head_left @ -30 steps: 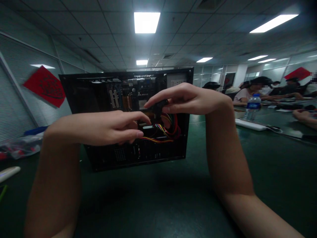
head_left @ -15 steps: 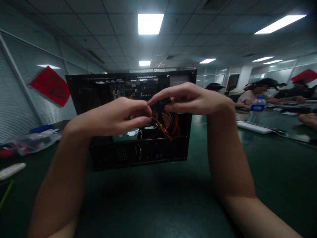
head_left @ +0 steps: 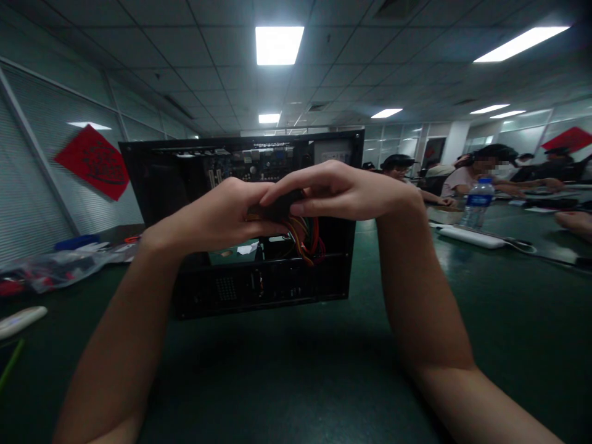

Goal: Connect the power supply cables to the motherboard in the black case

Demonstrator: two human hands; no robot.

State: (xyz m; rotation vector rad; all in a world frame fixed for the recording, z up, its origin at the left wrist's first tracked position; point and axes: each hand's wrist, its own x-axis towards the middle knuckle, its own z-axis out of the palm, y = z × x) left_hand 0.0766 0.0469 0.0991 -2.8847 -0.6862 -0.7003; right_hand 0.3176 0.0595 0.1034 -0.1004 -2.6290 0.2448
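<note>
An open black computer case (head_left: pixel 203 302) stands on the table, its open side facing me and its circuit board (head_left: pixel 263 161) showing in the upper part. In front of that opening, my left hand (head_left: pixel 222 213) and my right hand (head_left: pixel 342 190) meet. Both are closed around the dark, bunched part of a cable bundle (head_left: pixel 280 208). Loose red, yellow and orange wires (head_left: pixel 309 243) hang in a loop beneath my right hand. My right index finger reaches over the bunch to my left hand, with the thumb below. The fingers hide the cable ends.
On the left of the green table (head_left: pixel 287 382) lie a clear plastic bag (head_left: pixel 69 262) and a white device (head_left: pixel 21 322). At the right are a water bottle (head_left: pixel 478 203), a white power strip (head_left: pixel 472 236) and a small box (head_left: pixel 444 214). Several people sit beyond.
My right hand has moved left and slightly down, closer over my left hand. The dark bunch now lies between both hands, and the wires have shifted slightly left.
</note>
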